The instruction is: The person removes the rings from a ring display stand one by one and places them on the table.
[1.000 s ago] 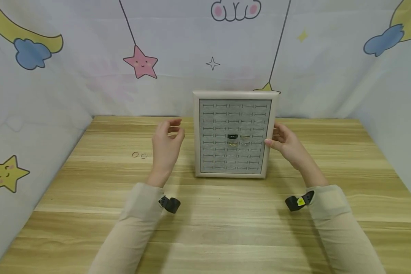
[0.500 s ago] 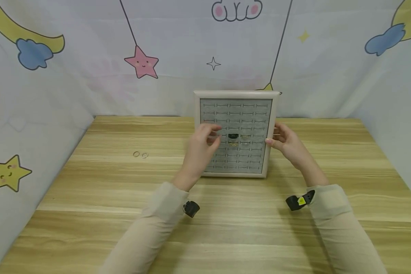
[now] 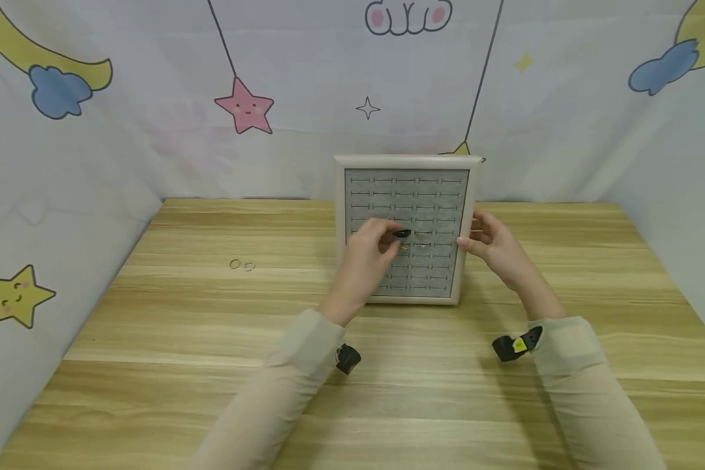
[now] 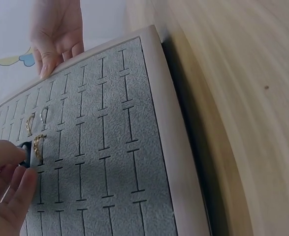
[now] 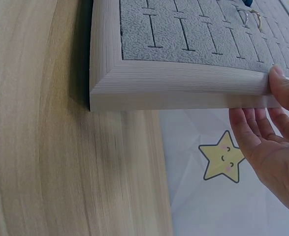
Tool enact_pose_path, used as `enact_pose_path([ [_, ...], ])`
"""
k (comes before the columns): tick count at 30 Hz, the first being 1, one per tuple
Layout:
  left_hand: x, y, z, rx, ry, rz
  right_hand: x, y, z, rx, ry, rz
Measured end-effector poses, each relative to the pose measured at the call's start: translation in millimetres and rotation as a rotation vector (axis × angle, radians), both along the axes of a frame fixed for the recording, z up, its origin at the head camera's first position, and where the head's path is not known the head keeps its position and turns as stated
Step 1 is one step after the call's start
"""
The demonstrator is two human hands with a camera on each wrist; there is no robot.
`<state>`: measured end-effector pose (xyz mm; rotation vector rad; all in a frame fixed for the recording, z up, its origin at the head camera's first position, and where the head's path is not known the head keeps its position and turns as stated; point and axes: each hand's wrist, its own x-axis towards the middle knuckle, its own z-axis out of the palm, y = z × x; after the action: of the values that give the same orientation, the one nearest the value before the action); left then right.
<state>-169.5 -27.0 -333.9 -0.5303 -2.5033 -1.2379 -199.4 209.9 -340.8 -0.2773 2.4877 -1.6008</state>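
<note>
A ring display board with grey slotted felt and a pale frame [image 3: 408,160] stands upright on the table. My left hand [image 3: 361,264] is at its middle, pinching a black ring [image 3: 403,233] between thumb and fingers; part of the ring is hidden by them. Close by, a gold ring [image 4: 39,147], another gold ring [image 4: 29,124] and a silver ring [image 4: 44,116] sit in the slots. My right hand [image 3: 499,254] grips the frame's right side, thumb on the front and fingers around the outer edge.
Two thin rings, a darker one [image 3: 235,264] and a silver one [image 3: 249,266], lie on the wooden table [image 3: 153,365] left of the board. Behind it hangs a white cloth [image 3: 305,85] printed with stars and clouds.
My left hand has moved right from beside the board, across its left part, to the black ring, which now looks tilted. The right hand keeps its hold on the frame.
</note>
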Motion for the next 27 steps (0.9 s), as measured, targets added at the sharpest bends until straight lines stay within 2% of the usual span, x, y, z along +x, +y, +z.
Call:
enact_pose_path([
  [9, -1.8, 7.3, 0.0, -0.057, -0.034, 0.046, 0.5, -0.6, 0.8, 0.001, 0.006, 0.001],
  [15, -1.2, 8.9, -0.9, -0.148, 0.021, 0.069, 1.1, -0.8, 1.8, 0.001, 0.001, 0.006],
  [20, -0.9, 8.5, -1.1, -0.174, 0.037, 0.081, 1.1, -0.7, 2.0, 0.005, 0.002, 0.007],
  [24, -2.1, 7.7, -1.6, -0.138, -0.002, 0.079, 1.3, -0.6, 1.9, 0.008, 0.001, 0.004],
  [27, -3.9, 6.2, -2.2, -0.077, -0.031, 0.073, 1.0, -0.4, 1.6, 0.011, 0.003, 0.002],
])
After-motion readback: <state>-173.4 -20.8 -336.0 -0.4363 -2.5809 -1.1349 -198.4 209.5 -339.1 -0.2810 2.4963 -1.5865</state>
